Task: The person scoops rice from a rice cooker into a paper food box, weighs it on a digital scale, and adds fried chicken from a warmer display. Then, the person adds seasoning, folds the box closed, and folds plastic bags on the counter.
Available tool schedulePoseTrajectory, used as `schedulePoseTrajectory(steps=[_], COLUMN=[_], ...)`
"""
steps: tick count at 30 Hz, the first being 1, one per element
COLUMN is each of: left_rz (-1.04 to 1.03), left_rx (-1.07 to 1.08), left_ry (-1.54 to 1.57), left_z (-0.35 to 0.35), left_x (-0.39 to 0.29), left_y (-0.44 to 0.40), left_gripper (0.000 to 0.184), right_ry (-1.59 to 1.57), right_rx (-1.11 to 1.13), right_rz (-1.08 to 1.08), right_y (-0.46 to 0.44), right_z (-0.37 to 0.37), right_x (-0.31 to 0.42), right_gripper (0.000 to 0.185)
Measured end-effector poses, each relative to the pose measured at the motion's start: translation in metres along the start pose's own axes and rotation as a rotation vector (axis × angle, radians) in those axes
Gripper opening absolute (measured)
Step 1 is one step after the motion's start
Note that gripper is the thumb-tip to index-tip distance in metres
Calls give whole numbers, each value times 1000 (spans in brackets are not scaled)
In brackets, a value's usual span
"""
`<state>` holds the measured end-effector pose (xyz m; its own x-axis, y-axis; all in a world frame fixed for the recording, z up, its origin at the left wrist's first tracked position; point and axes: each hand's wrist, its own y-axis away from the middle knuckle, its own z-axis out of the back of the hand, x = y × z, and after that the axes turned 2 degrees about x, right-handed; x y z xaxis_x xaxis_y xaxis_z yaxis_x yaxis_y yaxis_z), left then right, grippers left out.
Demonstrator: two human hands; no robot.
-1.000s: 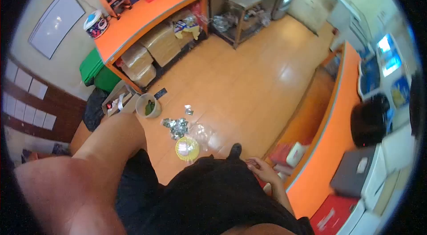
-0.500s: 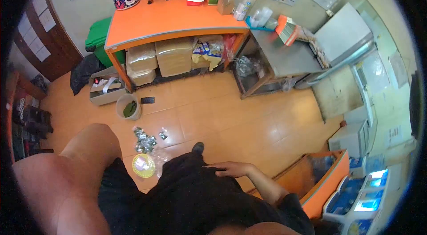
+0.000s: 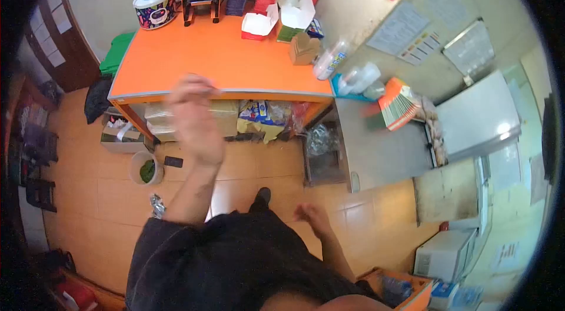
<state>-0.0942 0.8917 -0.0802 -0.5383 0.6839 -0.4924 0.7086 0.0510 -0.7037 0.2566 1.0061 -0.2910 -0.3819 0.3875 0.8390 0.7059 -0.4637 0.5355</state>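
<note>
My left hand (image 3: 197, 114) is raised in front of the near edge of the orange table (image 3: 206, 61), its fingers bent and smeared by motion; whether it holds anything is unclear. Lower and to the right, my right hand (image 3: 313, 217) hangs over the tiled floor, also blurred, touching nothing that I can see. On the table stand a patterned cooker (image 3: 156, 8), open red-and-white boxes (image 3: 259, 22), an open green-and-white box (image 3: 294, 17), a brown carton (image 3: 304, 49) and a wrapped stack of cups (image 3: 331, 61).
A metal table (image 3: 382, 158) bears an orange-and-white stack (image 3: 397, 105). On the floor are a bucket with green contents (image 3: 146, 168), a dark flat object (image 3: 173, 161), a cardboard box (image 3: 120, 140) and silvery wrappers (image 3: 157, 205). A black shoe (image 3: 263, 196) shows below.
The view has shifted towards the orange table, which looks nearer. My left hand has come into view, raised. My right hand has moved away from the black clothing. The yellow basket has left view.
</note>
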Motion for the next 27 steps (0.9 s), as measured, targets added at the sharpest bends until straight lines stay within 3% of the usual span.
schedulePoseTrajectory(steps=[1, 3, 5, 7, 10, 13, 16, 18, 21, 25, 27], left_rz=[234, 471, 555, 602, 695, 802, 712, 539, 551, 726, 601], left_rx=[7, 95, 287, 347, 452, 516, 566, 679, 848, 950, 861], left_ry=[-131, -307, -512, -605, -721, -702, -599, -533, -566, -483, -303], left_z=[-10, -3, 8, 3, -9, -27, -46, -60, -68, -69, -70], left_x=[39, 139, 201, 243, 324, 407, 473, 504, 528, 553, 564], left_y=[26, 82, 110, 104, 97, 73, 46, 27, 12, 11, 17], left_gripper=[26, 13, 20, 25, 33, 43, 50, 57, 64, 65, 53], right_ry=[-1, 97, 374, 368, 707, 691, 779, 866, 1061, 1041, 1118], right_rx=[-49, -75, -83, -50, -332, -395, -454, -379, -339, -358, -366], right_rz=[59, 234, 471, 559, 755, 738, 675, 639, 473, 396, 463], right_y=[-19, -96, -165, -214, -326, -401, -478, -508, -533, -541, -539], right_z=[9, 26, 38, 20, 21, 7, 14, 20, 34, 47, 47], right_x=[23, 97, 155, 244, 321, 378, 396, 393, 392, 394, 395], right_gripper=[32, 27, 20, 15, 21, 26, 24, 24, 25, 26, 23])
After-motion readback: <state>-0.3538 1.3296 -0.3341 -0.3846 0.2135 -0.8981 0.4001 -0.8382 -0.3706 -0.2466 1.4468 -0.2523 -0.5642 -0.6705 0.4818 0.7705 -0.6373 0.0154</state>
